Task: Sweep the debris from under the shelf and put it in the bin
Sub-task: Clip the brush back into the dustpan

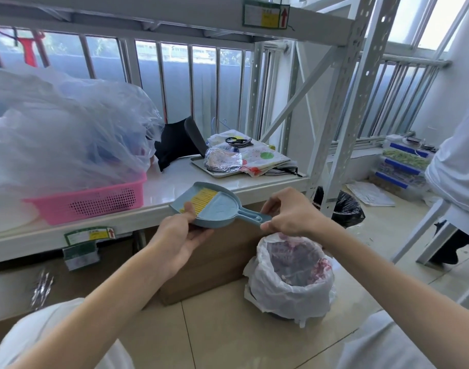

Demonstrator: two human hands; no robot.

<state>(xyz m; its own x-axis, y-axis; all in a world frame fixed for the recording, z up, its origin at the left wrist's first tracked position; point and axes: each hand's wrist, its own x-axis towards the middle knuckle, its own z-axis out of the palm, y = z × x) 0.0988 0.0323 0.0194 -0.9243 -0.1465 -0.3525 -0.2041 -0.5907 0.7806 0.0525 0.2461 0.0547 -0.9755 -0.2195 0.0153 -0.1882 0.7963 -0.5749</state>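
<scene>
A pale blue plastic dustpan [214, 206] is held in the air just in front of the shelf [158, 206] edge, roughly level, its mouth to the far left and its handle pointing right. A small brush with yellow bristles [201, 199] lies nested inside the pan, its blue handle [252, 216] lying along the pan's handle. Below and to the right, on the tiled floor, stands a small round bin [292, 278] lined with a white plastic bag, upright and open, with pinkish-purple scraps inside.
</scene>
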